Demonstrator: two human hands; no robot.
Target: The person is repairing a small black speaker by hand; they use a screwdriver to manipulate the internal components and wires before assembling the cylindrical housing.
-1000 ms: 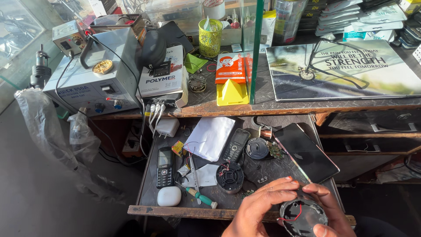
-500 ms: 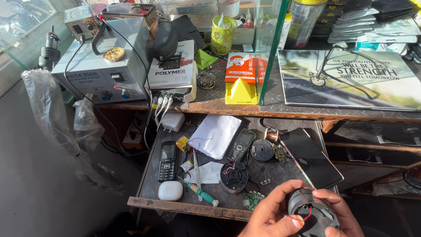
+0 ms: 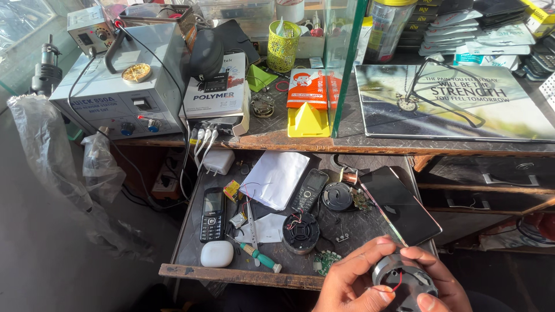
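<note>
Both of my hands hold a small round grey speaker housing with a red wire, at the bottom right, just past the front edge of an open drawer tray. My left hand grips its left side and my right hand its right side. On the tray close by lie a round black speaker with thin wires, a small green circuit board, a black smartphone and a green-handled screwdriver.
The tray also carries two keypad phones, a white earbud case, white paper and a charger. On the desk above stand a grey rework station, a yellow cup, a glass pane and a printed mat.
The view has shifted, so my hands and the speaker housing sit further right and lower in the picture. My fingers have turned the housing slightly.
</note>
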